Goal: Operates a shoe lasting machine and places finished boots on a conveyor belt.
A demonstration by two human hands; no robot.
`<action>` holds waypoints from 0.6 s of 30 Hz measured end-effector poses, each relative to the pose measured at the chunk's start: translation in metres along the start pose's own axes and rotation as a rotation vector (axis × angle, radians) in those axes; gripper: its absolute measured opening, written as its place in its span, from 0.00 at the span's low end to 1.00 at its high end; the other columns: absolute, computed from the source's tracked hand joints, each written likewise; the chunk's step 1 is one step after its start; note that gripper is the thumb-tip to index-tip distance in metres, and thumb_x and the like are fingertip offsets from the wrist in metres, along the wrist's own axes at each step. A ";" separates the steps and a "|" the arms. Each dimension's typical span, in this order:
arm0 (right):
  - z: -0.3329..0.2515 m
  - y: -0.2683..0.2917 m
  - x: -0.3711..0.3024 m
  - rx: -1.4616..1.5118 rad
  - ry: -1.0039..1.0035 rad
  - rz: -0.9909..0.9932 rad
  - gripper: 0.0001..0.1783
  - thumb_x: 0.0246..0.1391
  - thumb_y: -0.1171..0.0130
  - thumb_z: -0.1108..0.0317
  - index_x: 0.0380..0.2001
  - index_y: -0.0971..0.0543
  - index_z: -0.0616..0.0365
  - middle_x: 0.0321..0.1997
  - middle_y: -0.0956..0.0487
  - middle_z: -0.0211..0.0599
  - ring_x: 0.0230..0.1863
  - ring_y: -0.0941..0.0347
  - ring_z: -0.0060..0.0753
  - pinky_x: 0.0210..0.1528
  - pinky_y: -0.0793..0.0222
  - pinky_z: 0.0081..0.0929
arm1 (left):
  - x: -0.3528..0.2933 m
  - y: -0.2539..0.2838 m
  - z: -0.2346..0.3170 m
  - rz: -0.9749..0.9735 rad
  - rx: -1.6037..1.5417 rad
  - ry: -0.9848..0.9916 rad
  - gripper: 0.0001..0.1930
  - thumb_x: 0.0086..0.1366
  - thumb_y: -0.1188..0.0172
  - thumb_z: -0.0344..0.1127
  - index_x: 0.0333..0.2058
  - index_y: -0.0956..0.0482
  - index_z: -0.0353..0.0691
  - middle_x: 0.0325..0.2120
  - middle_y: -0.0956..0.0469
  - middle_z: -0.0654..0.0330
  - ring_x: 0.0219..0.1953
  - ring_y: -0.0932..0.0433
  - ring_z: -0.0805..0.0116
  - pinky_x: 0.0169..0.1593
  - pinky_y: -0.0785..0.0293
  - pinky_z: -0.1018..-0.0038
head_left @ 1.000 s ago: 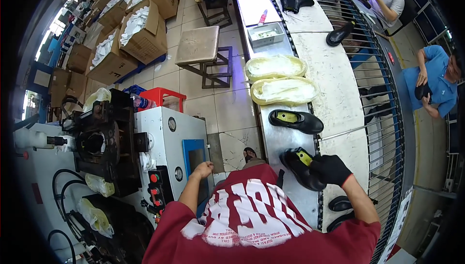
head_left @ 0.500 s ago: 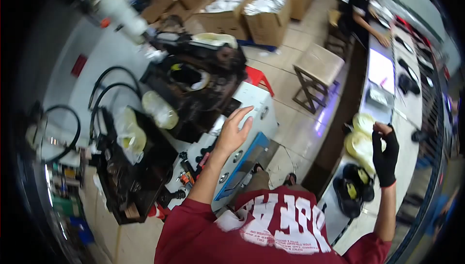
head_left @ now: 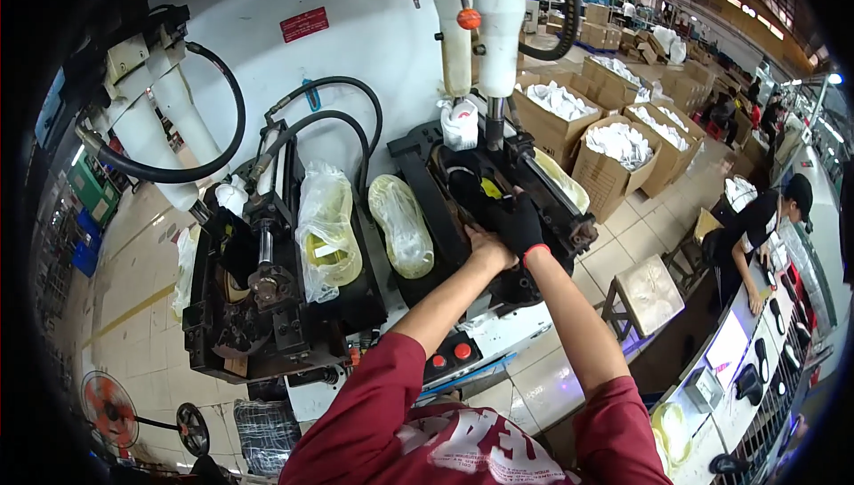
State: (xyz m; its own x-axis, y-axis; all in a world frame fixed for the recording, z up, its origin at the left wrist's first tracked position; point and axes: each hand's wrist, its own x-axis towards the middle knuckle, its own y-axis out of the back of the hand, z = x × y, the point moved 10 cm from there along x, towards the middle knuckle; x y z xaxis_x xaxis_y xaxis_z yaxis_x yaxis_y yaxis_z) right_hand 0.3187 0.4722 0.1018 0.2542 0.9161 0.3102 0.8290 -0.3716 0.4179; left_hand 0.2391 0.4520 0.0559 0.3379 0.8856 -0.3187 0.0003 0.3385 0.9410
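Note:
A black shoe (head_left: 467, 184) with a yellow-green patch inside sits in the dark press fixture (head_left: 411, 157) under a pair of white cylinders. My right hand (head_left: 520, 222), in a black fingerless glove, closes over the shoe's near end. My bare left hand (head_left: 489, 246) is closed against the same end, right beside the glove; its fingertips are partly hidden. Left of them, a yellowish shoe-shaped pad (head_left: 400, 225) in clear film lies on the machine. A second film-wrapped pad (head_left: 327, 240) rests farther left.
Another press (head_left: 258, 298) with hoses stands at left. Red buttons (head_left: 462, 351) sit on the machine front. Cartons (head_left: 616, 160) of white paper stand behind. A stool (head_left: 648, 296) and a bench (head_left: 712, 396) with shoes are at right, where a person (head_left: 756, 236) works. A fan (head_left: 111, 409) is lower left.
My view has swung left toward the presses. Both hands, empty and apart before, have come together at the shoe in the fixture; the right hand has left the bench side.

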 end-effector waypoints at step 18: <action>-0.148 0.014 -0.012 -0.495 0.621 -0.026 0.25 0.52 0.33 0.52 0.46 0.22 0.58 0.33 0.19 0.50 0.33 0.21 0.54 0.34 0.27 0.44 | -0.001 -0.010 -0.001 -0.007 -0.209 -0.100 0.29 0.71 0.59 0.51 0.66 0.32 0.48 0.68 0.39 0.48 0.73 0.49 0.48 0.73 0.59 0.48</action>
State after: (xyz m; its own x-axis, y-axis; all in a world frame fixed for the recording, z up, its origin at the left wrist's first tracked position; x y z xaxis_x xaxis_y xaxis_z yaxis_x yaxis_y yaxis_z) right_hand 0.2530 0.4338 0.2303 -0.2077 0.7279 0.6535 0.4756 -0.5086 0.7177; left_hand 0.2378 0.4482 0.0464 0.4298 0.8508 -0.3022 -0.1884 0.4118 0.8916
